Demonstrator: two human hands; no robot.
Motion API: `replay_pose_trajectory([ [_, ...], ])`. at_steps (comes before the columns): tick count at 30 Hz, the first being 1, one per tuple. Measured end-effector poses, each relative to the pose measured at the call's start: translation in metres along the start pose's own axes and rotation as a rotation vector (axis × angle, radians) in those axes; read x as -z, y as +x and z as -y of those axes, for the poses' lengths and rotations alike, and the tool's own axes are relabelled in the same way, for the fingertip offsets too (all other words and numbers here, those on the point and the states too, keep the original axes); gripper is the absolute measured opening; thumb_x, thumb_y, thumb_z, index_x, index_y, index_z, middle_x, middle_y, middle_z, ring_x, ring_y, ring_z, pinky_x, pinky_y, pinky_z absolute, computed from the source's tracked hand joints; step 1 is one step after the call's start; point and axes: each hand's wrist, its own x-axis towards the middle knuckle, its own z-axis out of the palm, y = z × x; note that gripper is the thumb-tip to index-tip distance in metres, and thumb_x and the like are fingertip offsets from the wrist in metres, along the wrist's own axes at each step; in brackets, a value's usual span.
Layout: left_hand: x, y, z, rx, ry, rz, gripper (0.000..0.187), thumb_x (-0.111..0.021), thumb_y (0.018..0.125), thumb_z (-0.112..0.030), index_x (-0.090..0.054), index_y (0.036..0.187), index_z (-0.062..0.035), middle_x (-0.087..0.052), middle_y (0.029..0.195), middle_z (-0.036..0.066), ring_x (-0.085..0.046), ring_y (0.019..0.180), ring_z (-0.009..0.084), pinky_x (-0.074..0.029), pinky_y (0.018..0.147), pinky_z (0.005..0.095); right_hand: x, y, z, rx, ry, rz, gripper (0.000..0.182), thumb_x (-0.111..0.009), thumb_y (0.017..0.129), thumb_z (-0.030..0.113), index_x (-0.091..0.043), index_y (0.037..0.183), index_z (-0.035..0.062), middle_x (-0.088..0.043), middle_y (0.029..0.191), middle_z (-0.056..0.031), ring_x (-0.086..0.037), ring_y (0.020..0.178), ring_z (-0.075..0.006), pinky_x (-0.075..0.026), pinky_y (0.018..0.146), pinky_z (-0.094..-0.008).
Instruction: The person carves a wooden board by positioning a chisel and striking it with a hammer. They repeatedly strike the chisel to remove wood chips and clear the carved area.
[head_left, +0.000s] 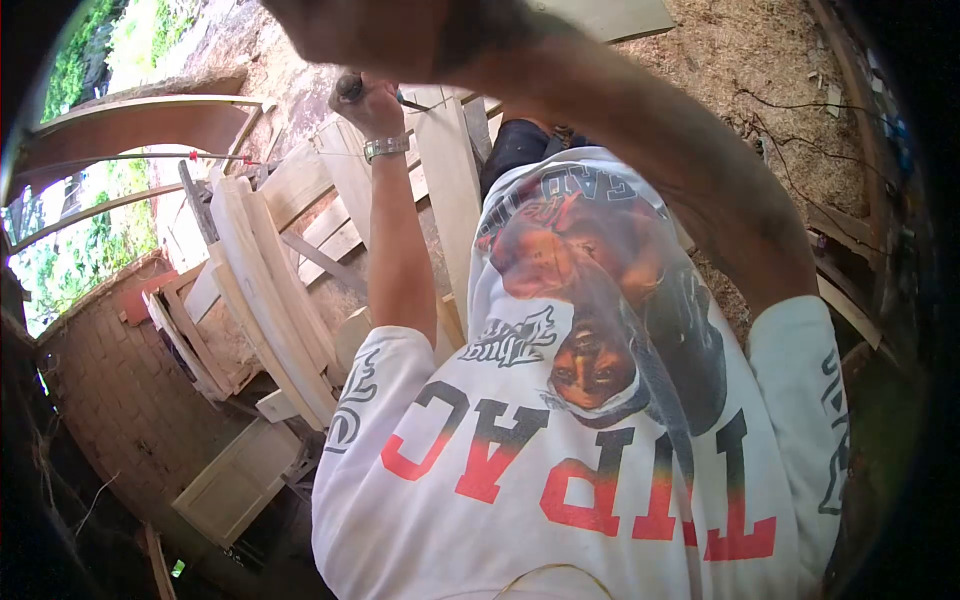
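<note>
My left hand (375, 110), with a metal watch at its wrist, is closed around a chisel-like tool. The tool's round, worn handle end (349, 87) shows at the hand's left, and a thin dark shaft (415, 104) at its right. Just beyond it lies a pale wooden board (447, 170), part of a slatted wooden piece. At the top edge, my right hand (350, 35) is raised close to the camera and smeared by motion. Its fingers, and anything in them, cannot be made out. My right forearm crosses above my white printed shirt.
Long pale planks (265, 285) stand stacked to my left. A panelled wooden door piece (235, 482) leans lower left by a brick wall (115, 365). Sawdust (740, 70) covers the ground, with a flat board (610, 15) at the top and thin dark wires (800, 185) at right.
</note>
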Motion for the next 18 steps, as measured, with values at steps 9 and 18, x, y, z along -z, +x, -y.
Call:
replay_pose_trajectory([
  [9, 0.051, 0.018, 0.018, 0.225, -0.196, -0.145, 0.033, -0.058, 0.09, -0.013, -0.043, 0.06, -0.0126, -0.041, 0.049, 0.0, -0.038, 0.041, 0.0109, -0.031, 0.042, 0.0272, 0.02, -0.127, -0.044, -0.612, -0.283, 0.515, 0.023, -0.063, 0.086, 0.014, -0.056, 0.105, 0.0019, -0.068, 0.081, -0.0284, -0.069, 0.082, -0.0487, -0.055, 0.073, -0.0537],
  [18, 0.031, 0.023, -0.007, 0.293, -0.329, -0.17, 0.036, -0.059, 0.089, -0.008, -0.04, 0.06, -0.0135, -0.039, 0.048, -0.001, -0.036, 0.039, 0.0104, -0.029, 0.039, 0.0281, 0.084, -0.228, -0.045, -1.055, -0.337, 0.433, 0.036, -0.064, 0.089, 0.017, -0.059, 0.122, 0.0019, -0.068, 0.105, -0.0298, -0.065, 0.103, -0.0483, -0.052, 0.086, -0.0537],
])
